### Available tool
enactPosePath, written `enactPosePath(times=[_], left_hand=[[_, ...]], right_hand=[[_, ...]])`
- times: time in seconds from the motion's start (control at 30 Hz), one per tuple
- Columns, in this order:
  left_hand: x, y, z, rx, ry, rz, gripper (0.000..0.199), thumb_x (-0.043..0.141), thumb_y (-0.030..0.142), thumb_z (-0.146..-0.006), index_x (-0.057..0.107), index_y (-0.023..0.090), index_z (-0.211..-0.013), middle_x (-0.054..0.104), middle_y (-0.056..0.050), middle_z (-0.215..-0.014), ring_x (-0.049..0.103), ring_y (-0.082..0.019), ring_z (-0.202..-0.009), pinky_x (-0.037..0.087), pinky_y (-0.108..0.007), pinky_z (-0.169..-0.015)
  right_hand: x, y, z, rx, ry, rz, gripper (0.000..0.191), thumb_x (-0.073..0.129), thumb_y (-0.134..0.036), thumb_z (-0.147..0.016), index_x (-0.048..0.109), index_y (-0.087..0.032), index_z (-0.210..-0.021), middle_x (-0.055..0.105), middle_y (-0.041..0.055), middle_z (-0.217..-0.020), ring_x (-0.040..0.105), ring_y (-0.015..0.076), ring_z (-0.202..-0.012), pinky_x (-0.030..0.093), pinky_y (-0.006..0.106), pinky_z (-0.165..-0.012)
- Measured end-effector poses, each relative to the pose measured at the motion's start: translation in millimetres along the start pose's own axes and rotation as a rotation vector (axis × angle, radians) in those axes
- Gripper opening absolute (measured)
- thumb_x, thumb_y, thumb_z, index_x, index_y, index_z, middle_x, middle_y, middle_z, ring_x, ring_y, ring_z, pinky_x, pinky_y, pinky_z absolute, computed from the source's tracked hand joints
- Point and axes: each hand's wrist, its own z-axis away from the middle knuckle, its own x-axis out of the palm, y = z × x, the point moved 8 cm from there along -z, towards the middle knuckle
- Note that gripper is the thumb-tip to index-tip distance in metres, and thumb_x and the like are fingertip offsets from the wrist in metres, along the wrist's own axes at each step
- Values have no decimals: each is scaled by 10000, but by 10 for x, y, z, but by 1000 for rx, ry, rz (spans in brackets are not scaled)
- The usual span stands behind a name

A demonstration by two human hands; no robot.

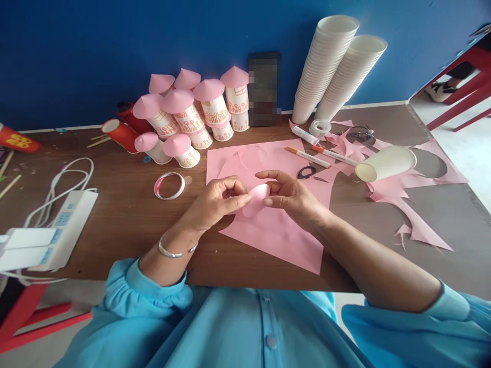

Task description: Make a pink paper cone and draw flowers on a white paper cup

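Note:
Between my two hands is a small curved piece of pink paper (256, 200), raised over larger pink sheets (284, 240) on the table. My left hand (224, 199) pinches its left edge between thumb and fingertips. On the other side, my right hand (289, 197) grips the upper right edge with the thumb and a finger, while its index finger stretches out above. Black-handled scissors (306, 172) lie just beyond my right hand, their blades partly covered by paper. A roll of tape (169, 186) rests to the left of my left hand.
Paper cups with pink cone roofs (209, 91) stand stacked at the back. Tall stacks of white cups (326, 61) lean on the blue wall. Markers (308, 157), a loose cup (387, 162) and pink scraps (418, 214) lie right; a power strip (72, 230) sits left.

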Motion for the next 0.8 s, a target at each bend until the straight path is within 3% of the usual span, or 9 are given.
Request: enactPosePath(times=[0.23,0.33,0.47,0.8], left_hand=[[43,76,11,28,-73,-178,247,717,337,-813,610,181,-653,588,12,-718,511,-134,-706,408,-301,-726],[59,67,6,24,-98,-221,212,707,317,-802,627,181,-660,619,3,-745,549,-148,-741,429,-308,-762],[63,32,-6,18,-106,-209,193,707,299,-781,628,176,-655,615,4,-744,548,-144,-737,429,-303,-751],[80,-51,-7,-78,-150,-88,232,712,358,-814,647,164,-706,599,11,-749,514,-130,-735,397,-280,-710]], right_hand=[[20,-15,13,17,-75,233,570,891,-277,-706,631,-233,-1211,680,-17,-811,642,164,-760,496,305,-693],[37,-39,26,-44,-80,334,527,893,-283,-698,671,-245,-1174,690,19,-950,634,181,-852,512,320,-721],[44,-51,31,-86,-69,407,455,880,-278,-699,707,-258,-1119,682,38,-1131,623,193,-949,518,345,-806],[59,-67,42,-78,-76,456,488,870,-278,-712,685,-245,-1162,681,31,-1090,637,187,-946,536,351,-846]])
